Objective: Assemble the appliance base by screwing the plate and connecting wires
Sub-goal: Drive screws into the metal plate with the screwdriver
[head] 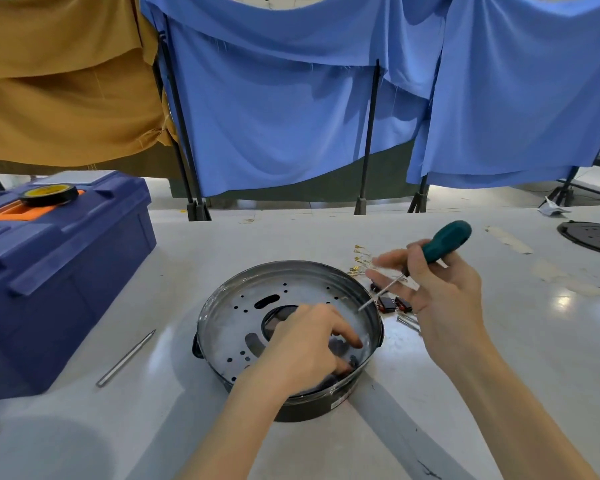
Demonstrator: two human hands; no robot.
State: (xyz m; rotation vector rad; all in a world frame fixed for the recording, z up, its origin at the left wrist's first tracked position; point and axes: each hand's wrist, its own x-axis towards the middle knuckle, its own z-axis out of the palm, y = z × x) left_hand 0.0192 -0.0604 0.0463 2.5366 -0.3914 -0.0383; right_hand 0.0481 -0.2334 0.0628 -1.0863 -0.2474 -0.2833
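Observation:
The round appliance base (222, 299), dark outside with a shiny perforated metal plate (243, 306) inside, sits on the table in front of me. My left hand (309, 344) reaches into its near right part, fingertips curled down against the plate by a small dark part; what they pinch is hidden. Above the base's right rim, my right hand (440, 289) holds a green-handled screwdriver (444, 242), shaft slanting down-left with its tip just over the rim. Gold wire terminals (359, 261) and small red and black parts (392, 304) lie right of the base.
A blue toolbox (59, 265) with a roll of black tape (49, 194) on top stands at the left. A thin metal rod (127, 358) lies between toolbox and base. A black perforated disc (593, 237) sits far right. Blue and brown cloths hang behind the table.

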